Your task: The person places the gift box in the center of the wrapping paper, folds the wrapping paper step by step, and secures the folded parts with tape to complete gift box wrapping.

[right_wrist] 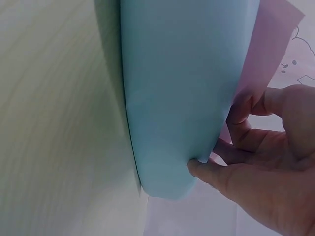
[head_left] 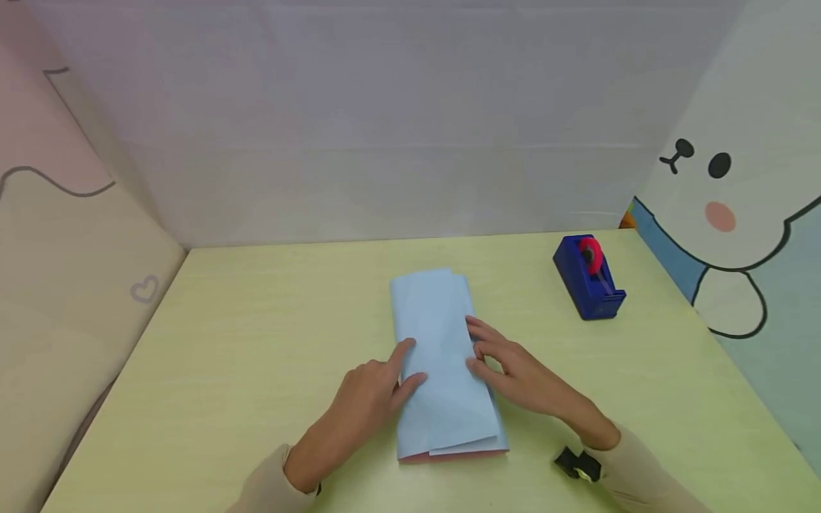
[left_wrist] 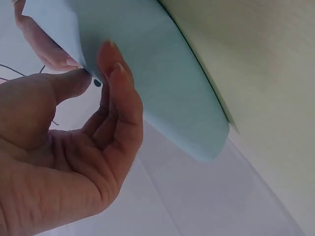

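A light blue sheet of paper [head_left: 442,356], pink on its inner side, lies folded into a long upright strip on the table. Its layers stand slightly apart at the near end. My left hand [head_left: 368,388] holds the left edge, with index finger and thumb on the top layer. In the left wrist view its other fingers [left_wrist: 120,98] curl against the blue side. My right hand [head_left: 522,374] pinches the open right edge between thumb and fingers. The right wrist view shows a pink layer [right_wrist: 268,49] rising behind the blue face beside those fingers.
A dark blue tape dispenser [head_left: 586,281] with a red roll stands at the back right of the pale yellow-green table [head_left: 276,320]. A white sheet hangs behind the table. Printed cloths with cartoon figures flank both sides.
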`<state>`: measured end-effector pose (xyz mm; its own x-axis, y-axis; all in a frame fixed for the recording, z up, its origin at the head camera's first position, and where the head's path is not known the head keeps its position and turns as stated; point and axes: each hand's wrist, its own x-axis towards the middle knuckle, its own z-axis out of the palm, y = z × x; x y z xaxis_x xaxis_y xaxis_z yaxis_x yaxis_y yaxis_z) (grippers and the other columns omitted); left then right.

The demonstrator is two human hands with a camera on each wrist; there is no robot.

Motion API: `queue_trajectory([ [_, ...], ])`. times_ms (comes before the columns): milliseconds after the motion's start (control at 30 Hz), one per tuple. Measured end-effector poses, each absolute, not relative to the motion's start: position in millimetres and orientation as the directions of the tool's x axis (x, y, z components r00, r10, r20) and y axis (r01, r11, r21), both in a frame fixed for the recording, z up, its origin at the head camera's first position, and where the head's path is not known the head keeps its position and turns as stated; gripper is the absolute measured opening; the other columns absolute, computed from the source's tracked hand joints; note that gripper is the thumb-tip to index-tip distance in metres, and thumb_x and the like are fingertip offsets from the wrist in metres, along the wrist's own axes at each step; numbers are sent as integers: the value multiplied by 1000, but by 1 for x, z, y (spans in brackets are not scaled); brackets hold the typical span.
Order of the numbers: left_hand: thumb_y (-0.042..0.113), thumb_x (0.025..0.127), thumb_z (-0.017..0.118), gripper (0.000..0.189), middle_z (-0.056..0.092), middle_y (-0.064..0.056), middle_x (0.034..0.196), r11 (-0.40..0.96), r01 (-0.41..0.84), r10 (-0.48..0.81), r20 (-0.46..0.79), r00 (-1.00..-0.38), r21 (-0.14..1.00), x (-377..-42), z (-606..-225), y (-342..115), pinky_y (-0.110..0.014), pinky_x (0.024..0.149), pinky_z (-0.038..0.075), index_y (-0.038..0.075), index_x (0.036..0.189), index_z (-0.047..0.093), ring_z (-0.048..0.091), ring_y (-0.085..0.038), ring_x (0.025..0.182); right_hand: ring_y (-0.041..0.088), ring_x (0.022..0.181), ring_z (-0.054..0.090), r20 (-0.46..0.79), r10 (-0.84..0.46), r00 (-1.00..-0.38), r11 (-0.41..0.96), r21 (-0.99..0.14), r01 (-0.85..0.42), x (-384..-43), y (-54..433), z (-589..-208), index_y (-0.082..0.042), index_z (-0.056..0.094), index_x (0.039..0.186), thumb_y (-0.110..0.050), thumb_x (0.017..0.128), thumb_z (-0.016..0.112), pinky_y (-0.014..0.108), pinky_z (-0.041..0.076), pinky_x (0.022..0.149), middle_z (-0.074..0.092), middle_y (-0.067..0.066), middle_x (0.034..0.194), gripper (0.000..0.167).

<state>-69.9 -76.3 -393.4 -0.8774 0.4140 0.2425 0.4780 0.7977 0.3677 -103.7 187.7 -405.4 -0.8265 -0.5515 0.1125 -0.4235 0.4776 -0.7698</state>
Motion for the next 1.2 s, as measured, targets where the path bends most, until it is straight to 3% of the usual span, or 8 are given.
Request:
queue_trajectory([
  [233,30,102,66,55,35,4,50,770,411,385,160,-909,487,-59,-392,-77,-26,43,33,-3,143,49,36,-9,43,39,152,26,139,-556,-819,469,-761,-448,-103,185,-406,-17,51,80,-19,106,58,62,31,115,36,21,161,27],
  [367,30,105,61,56,42,8,51,719,375,403,88,-911,584,-60,-392,-79,-24,46,38,-3,147,44,42,-5,44,41,152,26,148,-560,-815,470,-753,-461,-103,185,-407,-16,52,81,-18,107,56,63,31,114,36,22,161,27],
  [467,40,104,61,68,47,13,54,710,342,411,33,-911,615,-58,-391,-81,-24,48,40,-1,152,37,44,-2,46,40,152,26,149,-560,-815,468,-755,-460,-103,186,-406,-16,53,81,-18,107,56,64,30,114,36,22,161,27],
  [633,67,88,68,105,47,13,58,767,404,468,-4,-884,499,-45,-387,-86,-25,49,37,5,161,25,43,-4,49,39,153,25,149,-565,-812,461,-759,-460,-103,185,-405,-16,53,81,-17,107,56,62,29,115,37,21,161,26],
  [733,69,82,74,114,51,10,60,760,487,535,12,-845,429,-37,-386,-86,-26,50,40,5,162,23,48,-5,53,39,153,24,145,-563,-813,467,-757,-458,-103,185,-404,-16,52,81,-18,107,56,62,28,116,37,21,161,27],
  [833,60,83,78,109,57,7,64,746,561,587,44,-808,358,-33,-386,-84,-26,50,41,5,161,26,51,-6,55,40,153,25,149,-563,-813,463,-757,-460,-103,185,-404,-16,51,81,-17,107,56,63,29,115,37,21,161,27],
  [1000,38,87,81,83,52,9,62,703,649,647,116,-754,290,-27,-383,-84,-22,46,34,3,152,43,44,-4,52,40,153,25,155,-564,-811,455,-762,-461,-103,184,-406,-16,50,81,-17,107,57,63,29,115,37,22,161,27],
  [1200,58,96,65,66,65,2,81,729,611,581,193,-791,307,-31,-376,-81,-23,53,43,7,136,64,60,-10,72,40,152,26,165,-562,-810,467,-746,-476,-104,185,-407,-17,50,81,-16,105,59,63,30,115,39,23,159,26],
])
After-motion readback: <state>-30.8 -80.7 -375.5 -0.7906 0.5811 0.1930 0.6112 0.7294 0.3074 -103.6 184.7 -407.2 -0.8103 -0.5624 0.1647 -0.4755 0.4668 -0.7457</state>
